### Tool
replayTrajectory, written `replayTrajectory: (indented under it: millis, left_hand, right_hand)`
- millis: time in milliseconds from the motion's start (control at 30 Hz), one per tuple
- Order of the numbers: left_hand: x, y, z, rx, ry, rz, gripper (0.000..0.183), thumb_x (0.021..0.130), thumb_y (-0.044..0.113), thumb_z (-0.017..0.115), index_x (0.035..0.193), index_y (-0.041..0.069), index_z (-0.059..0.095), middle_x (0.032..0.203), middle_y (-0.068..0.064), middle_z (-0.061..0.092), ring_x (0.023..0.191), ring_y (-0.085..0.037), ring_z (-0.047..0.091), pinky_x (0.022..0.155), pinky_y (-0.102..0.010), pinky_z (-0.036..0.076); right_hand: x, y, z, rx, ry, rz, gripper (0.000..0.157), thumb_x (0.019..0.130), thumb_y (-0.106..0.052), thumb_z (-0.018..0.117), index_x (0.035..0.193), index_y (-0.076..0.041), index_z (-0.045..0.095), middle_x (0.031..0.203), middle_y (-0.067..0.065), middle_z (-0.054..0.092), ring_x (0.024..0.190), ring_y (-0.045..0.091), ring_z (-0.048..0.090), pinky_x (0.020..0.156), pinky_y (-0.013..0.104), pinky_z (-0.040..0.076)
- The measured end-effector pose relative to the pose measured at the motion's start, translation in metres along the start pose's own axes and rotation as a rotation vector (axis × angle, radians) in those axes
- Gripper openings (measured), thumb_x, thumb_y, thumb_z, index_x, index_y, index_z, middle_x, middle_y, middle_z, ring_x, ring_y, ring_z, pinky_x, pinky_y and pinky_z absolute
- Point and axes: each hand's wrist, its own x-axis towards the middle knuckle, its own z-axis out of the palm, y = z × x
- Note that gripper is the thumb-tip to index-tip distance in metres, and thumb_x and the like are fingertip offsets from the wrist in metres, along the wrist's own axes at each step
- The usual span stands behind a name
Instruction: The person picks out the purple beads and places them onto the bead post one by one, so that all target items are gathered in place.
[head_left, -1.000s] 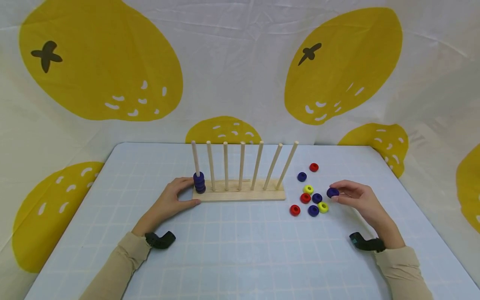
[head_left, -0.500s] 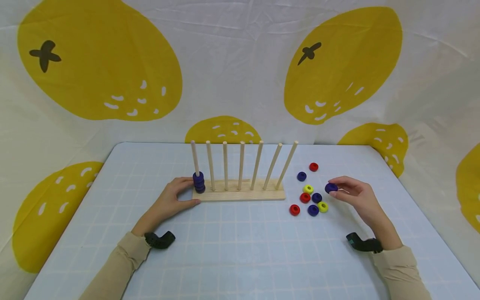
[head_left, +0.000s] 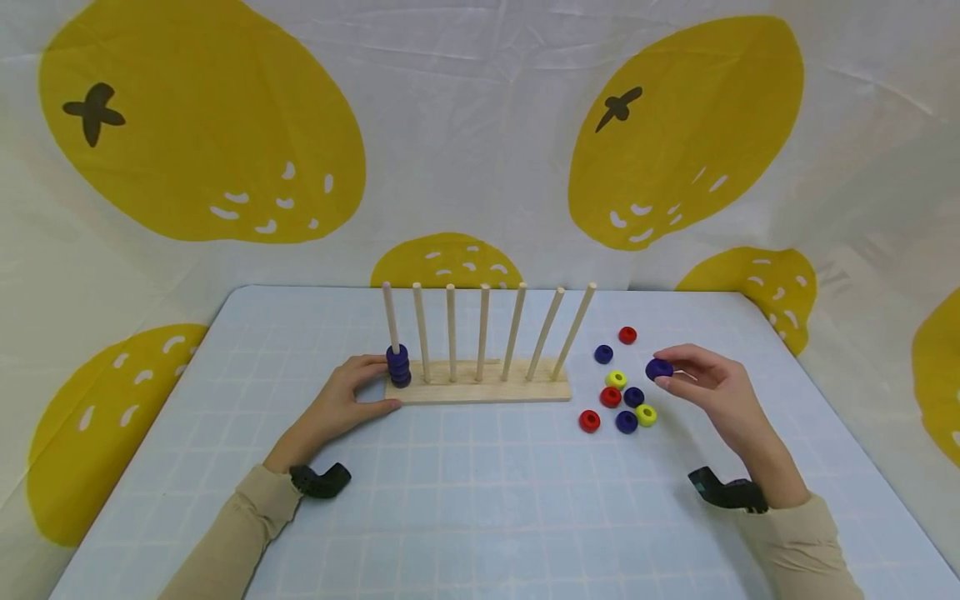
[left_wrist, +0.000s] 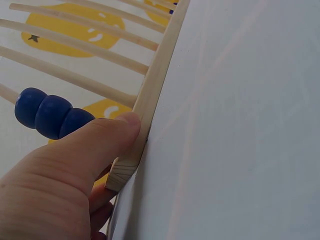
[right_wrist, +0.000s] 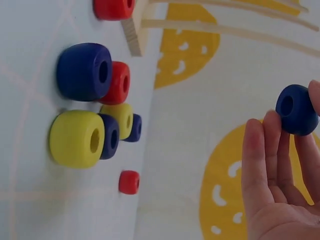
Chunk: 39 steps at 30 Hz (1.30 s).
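Observation:
A wooden peg rack (head_left: 483,393) with several upright pegs stands on the table. Blue beads (head_left: 398,365) are stacked on its leftmost peg. My left hand (head_left: 345,400) grips the rack's left end, thumb on the front edge of the base and fingers round behind, as the left wrist view shows. Over on the right, my right hand (head_left: 712,390) pinches a blue bead (head_left: 659,369) between thumb and fingertips, held above the table. In the right wrist view the hole of this held bead (right_wrist: 297,109) faces sideways, and the other fingers are extended.
Loose beads lie between the rack and my right hand: red beads (head_left: 589,421), blue beads (head_left: 627,422) and yellow beads (head_left: 646,414). One red bead (head_left: 627,335) sits farther back. A patterned cloth (head_left: 480,150) hangs behind the table's far edge.
My right hand has risen slightly and moved a little left with the blue bead. The left hand and rack have kept their place.

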Motion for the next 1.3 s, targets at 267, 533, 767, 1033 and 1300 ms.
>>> replayTrajectory:
  millis: [267, 533, 767, 1033, 1300]
  left_hand:
    - [-0.001, 0.003, -0.001, -0.011, -0.013, -0.029, 0.056, 0.079, 0.025, 0.085, 0.127, 0.004, 0.066, 0.135, -0.011, 0.057, 0.129, -0.032, 0.047, 0.107, -0.056, 0.035]
    - [0.002, 0.005, 0.002, -0.1, 0.044, -0.067, 0.044, 0.081, 0.022, 0.083, 0.121, 0.007, 0.07, 0.13, -0.008, 0.061, 0.125, -0.03, 0.049, 0.104, -0.056, 0.036]
    - [0.004, 0.005, 0.008, -0.122, 0.123, -0.041, 0.035, 0.079, 0.015, 0.085, 0.112, 0.007, 0.074, 0.122, -0.004, 0.066, 0.118, -0.026, 0.053, 0.099, -0.049, 0.038]
    - [0.004, 0.004, 0.01, -0.114, 0.142, -0.04, 0.033, 0.08, 0.015, 0.084, 0.111, 0.007, 0.075, 0.12, -0.005, 0.067, 0.118, -0.026, 0.053, 0.099, -0.05, 0.038]
    - [0.004, 0.006, 0.009, -0.104, 0.137, -0.053, 0.033, 0.08, 0.015, 0.084, 0.11, 0.006, 0.075, 0.122, -0.007, 0.067, 0.12, -0.029, 0.053, 0.101, -0.053, 0.039]
  right_hand:
    - [0.003, -0.021, 0.007, 0.013, 0.006, -0.019, 0.032, 0.093, -0.004, 0.069, 0.123, 0.004, 0.061, 0.114, 0.003, 0.064, 0.1, 0.014, 0.062, 0.083, 0.02, 0.054]
    - [0.006, -0.036, 0.014, 0.07, -0.006, -0.079, 0.03, 0.092, 0.001, 0.068, 0.12, 0.008, 0.061, 0.112, 0.007, 0.062, 0.1, 0.016, 0.061, 0.083, 0.021, 0.054]
    - [0.009, -0.049, 0.018, 0.082, -0.017, -0.117, 0.028, 0.091, 0.004, 0.067, 0.119, 0.006, 0.062, 0.113, 0.008, 0.063, 0.102, 0.017, 0.061, 0.083, 0.021, 0.055]
    - [0.014, -0.069, 0.026, 0.051, -0.019, -0.135, 0.029, 0.091, 0.001, 0.069, 0.119, 0.005, 0.063, 0.114, 0.01, 0.064, 0.104, 0.02, 0.062, 0.086, 0.022, 0.054]
    - [0.026, -0.083, 0.034, 0.084, -0.037, -0.205, 0.029, 0.089, 0.005, 0.069, 0.117, 0.005, 0.064, 0.113, 0.013, 0.062, 0.102, 0.021, 0.062, 0.087, 0.022, 0.053]
